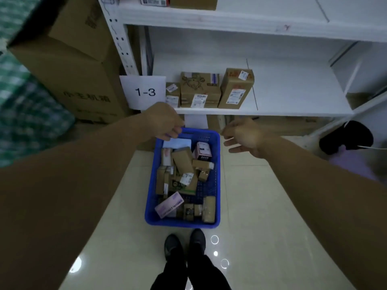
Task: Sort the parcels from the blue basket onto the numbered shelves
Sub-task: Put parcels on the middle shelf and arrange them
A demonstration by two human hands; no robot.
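Observation:
A blue basket (217, 185) stands on the floor in front of my feet, holding several small cardboard and pink parcels (182, 162). My left hand (165, 121) hovers over the basket's far left corner, fingers loosely curled and holding nothing. My right hand (244, 136) is spread with straight fingers just right of the basket's far end, also holding nothing. Behind them a white shelf (293, 97) carries a paper label reading 1-3 (145, 92). Three cardboard parcels (200, 91) stand on that shelf beside the label.
Big cardboard boxes (73, 65) are stacked to the left of the shelf post. A higher shelf (230, 19) holds more parcels. A black object (347, 137) lies on the floor at the right. Pale tiles (261, 227) surround the basket.

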